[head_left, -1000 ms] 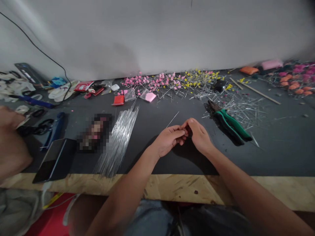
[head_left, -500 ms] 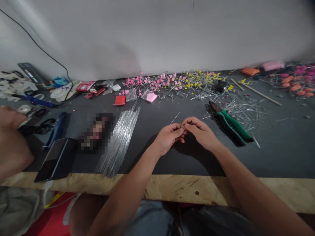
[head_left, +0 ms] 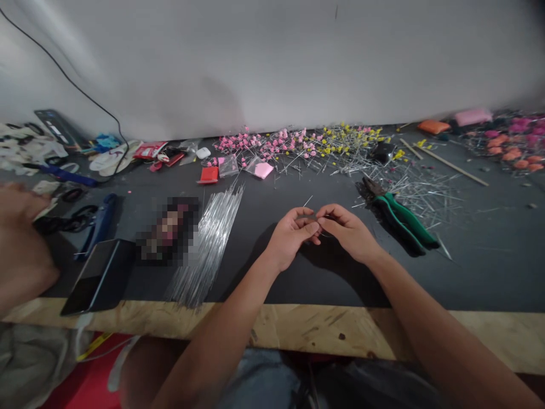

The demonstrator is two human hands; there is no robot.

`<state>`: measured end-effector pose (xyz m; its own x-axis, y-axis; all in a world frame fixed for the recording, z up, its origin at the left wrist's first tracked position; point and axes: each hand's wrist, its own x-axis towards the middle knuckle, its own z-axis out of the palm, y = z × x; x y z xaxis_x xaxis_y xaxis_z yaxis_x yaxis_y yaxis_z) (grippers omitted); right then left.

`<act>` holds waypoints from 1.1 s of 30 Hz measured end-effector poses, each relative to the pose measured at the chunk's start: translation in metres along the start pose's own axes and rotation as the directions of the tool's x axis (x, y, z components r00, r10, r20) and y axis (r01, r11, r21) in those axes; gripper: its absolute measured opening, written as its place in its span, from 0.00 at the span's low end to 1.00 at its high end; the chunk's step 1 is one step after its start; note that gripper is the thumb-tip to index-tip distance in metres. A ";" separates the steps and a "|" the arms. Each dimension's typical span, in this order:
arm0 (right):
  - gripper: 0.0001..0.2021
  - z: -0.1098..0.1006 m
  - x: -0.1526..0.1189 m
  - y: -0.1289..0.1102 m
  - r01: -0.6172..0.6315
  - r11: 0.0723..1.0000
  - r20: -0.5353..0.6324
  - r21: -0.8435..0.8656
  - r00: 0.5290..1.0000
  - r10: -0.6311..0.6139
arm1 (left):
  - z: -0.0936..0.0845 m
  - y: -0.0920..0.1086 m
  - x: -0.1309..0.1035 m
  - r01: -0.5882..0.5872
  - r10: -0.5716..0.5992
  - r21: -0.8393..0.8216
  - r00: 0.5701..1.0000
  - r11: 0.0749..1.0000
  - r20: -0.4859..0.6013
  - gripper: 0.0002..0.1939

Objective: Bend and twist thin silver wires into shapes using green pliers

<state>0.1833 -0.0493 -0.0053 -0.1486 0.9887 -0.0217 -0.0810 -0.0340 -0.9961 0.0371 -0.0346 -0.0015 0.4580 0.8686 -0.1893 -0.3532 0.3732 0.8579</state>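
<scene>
My left hand (head_left: 292,237) and my right hand (head_left: 349,233) meet over the dark tabletop, fingertips pinched together. Between them is a thin metal wire (head_left: 308,200); one straight end sticks out beyond my left fingers, and a curved bit shows faintly by my right fingertips. Most of the wire is hidden by the fingers. To the left lies a bundle of straight silver wires (head_left: 215,233). Green-handled pliers (head_left: 406,218) rest right of my right hand, jaws pointing away, beside a scatter of short wire pieces (head_left: 426,190).
Pink-tipped wires (head_left: 283,142) and yellow-tipped wires (head_left: 340,139) lie along the wall. A phone (head_left: 97,275) stands near the wooden front edge (head_left: 319,329). Another person's arm (head_left: 25,244) is at far left. A wooden stick (head_left: 455,165) lies at back right.
The wire's protruding end beyond my left hand looks shorter and has shifted slightly right. My left index finger has lifted and bent; both hands stay together in nearly the same place.
</scene>
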 end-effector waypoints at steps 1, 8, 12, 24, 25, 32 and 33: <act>0.06 -0.001 0.000 0.000 -0.021 1.000 0.009 0.005 1.000 0.021 | 0.001 0.000 0.000 -0.001 0.001 -0.003 1.000 1.000 -0.007 0.17; 0.09 -0.008 0.000 0.001 -0.071 0.997 0.072 -0.040 0.995 0.073 | 0.001 0.005 -0.002 0.070 -0.070 0.011 0.997 0.997 -0.011 0.15; 0.10 -0.008 -0.002 -0.001 -0.028 0.984 0.091 -0.173 0.995 0.044 | -0.004 0.009 -0.003 0.141 -0.143 0.044 0.989 0.989 0.045 0.13; 0.07 -0.005 -0.003 -0.002 0.114 0.960 0.034 -0.257 0.993 -0.109 | -0.004 0.011 -0.004 0.005 -0.030 0.371 0.998 0.929 0.062 0.09; 0.06 -0.004 -0.003 -0.002 0.107 0.967 0.029 -0.230 0.994 -0.103 | -0.004 0.011 -0.004 0.000 -0.023 0.371 0.998 0.929 0.056 0.09; 0.07 0.008 -0.004 0.001 0.119 0.993 -0.063 -0.021 0.991 -0.120 | 0.001 0.006 -0.003 0.029 -0.033 0.137 0.999 0.990 0.028 0.07; 0.08 0.009 -0.004 0.002 0.124 0.992 -0.076 -0.003 0.989 -0.124 | 0.002 0.006 -0.003 0.040 -0.043 0.091 0.998 0.995 0.036 0.07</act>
<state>0.1744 -0.0549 -0.0064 -0.0616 0.9935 0.0956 -0.0961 0.0894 -0.9914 0.0353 -0.0352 0.0046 0.5018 0.8394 -0.2088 -0.2586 0.3760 0.8898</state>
